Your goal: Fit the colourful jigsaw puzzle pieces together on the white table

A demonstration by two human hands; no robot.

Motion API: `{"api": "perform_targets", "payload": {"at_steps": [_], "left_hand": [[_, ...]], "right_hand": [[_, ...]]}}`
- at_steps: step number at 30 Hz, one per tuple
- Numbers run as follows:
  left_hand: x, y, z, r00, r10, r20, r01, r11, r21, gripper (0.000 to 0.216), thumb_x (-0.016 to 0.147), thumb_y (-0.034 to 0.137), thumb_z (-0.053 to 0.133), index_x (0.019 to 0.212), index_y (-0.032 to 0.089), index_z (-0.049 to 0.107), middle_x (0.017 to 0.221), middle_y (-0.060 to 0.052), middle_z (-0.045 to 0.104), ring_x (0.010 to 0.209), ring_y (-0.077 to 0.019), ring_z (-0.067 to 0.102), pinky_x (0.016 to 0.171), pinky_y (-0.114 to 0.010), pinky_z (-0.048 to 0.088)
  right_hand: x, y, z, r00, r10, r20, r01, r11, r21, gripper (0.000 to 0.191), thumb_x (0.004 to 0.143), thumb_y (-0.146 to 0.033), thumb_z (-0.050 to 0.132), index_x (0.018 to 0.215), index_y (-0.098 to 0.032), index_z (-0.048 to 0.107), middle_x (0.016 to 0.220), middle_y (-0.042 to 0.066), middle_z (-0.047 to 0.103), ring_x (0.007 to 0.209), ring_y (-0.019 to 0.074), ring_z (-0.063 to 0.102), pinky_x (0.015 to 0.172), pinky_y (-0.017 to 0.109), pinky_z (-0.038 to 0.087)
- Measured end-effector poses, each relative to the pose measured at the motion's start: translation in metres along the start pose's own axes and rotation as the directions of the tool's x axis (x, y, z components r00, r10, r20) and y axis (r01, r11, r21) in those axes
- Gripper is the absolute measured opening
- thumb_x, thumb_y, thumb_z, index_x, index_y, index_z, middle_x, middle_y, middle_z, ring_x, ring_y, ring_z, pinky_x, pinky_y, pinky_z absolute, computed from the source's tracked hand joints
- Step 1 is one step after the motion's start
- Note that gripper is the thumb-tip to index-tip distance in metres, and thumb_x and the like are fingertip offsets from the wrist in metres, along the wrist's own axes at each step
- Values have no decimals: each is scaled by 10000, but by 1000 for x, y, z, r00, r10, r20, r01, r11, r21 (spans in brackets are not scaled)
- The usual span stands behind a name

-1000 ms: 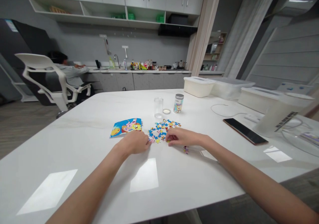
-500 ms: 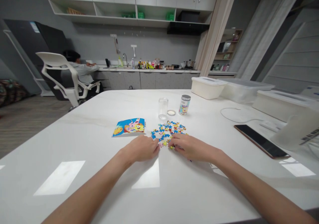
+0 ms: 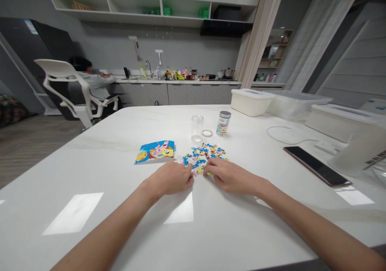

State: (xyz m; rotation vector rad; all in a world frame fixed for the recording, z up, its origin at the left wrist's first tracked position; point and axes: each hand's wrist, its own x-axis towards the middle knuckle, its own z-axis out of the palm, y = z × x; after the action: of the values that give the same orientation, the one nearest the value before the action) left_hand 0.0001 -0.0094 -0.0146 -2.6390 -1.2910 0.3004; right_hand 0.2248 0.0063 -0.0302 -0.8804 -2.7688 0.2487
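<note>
A loose heap of jigsaw puzzle pieces, mostly blue with some yellow and pink, lies on the white table. My left hand rests at the heap's near left edge, fingers curled and pressed together; whatever they may hold is hidden. At the near right edge, my right hand is closed with its fingertips down on a yellow puzzle piece. Left of the heap is a picture sheet with cartoon figures, slightly bent. Behind the pieces stand a clear jar, a round lid lying flat, and a printed can.
To the right lie a phone and a white cable. Storage boxes line the far right side of the table. A person sits beyond the far left edge, near a white office chair.
The view has tilted slightly, so the scene sits a little higher. My right fingers have shifted slightly at the heap's near edge; a dark piece beneath that hand no longer shows.
</note>
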Motion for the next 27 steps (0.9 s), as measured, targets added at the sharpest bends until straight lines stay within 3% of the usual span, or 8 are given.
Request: {"api": "perform_targets", "payload": {"at_steps": [13, 27], "left_hand": [[-1, 1, -2, 1000, 20, 4, -20, 1000, -11, 317, 918, 238, 345, 1093, 93, 566, 708, -121, 694, 629, -277, 686, 569, -340, 485], [-1, -6, 1, 998, -59, 8, 59, 998, 25, 309, 910, 219, 355, 1052, 86, 594, 752, -155, 695, 705, -283, 689, 631, -350, 481]], "right_hand": [[1, 1, 0, 1000, 29, -3, -29, 1000, 6, 191, 910, -125, 468, 1020, -176, 615, 974, 81, 589, 833, 177, 567, 719, 293, 449], [0, -3, -5, 995, -64, 81, 51, 987, 151, 248, 873, -67, 489, 1040, -192, 623, 1047, 76, 589, 947, 177, 584, 811, 312, 481]]}}
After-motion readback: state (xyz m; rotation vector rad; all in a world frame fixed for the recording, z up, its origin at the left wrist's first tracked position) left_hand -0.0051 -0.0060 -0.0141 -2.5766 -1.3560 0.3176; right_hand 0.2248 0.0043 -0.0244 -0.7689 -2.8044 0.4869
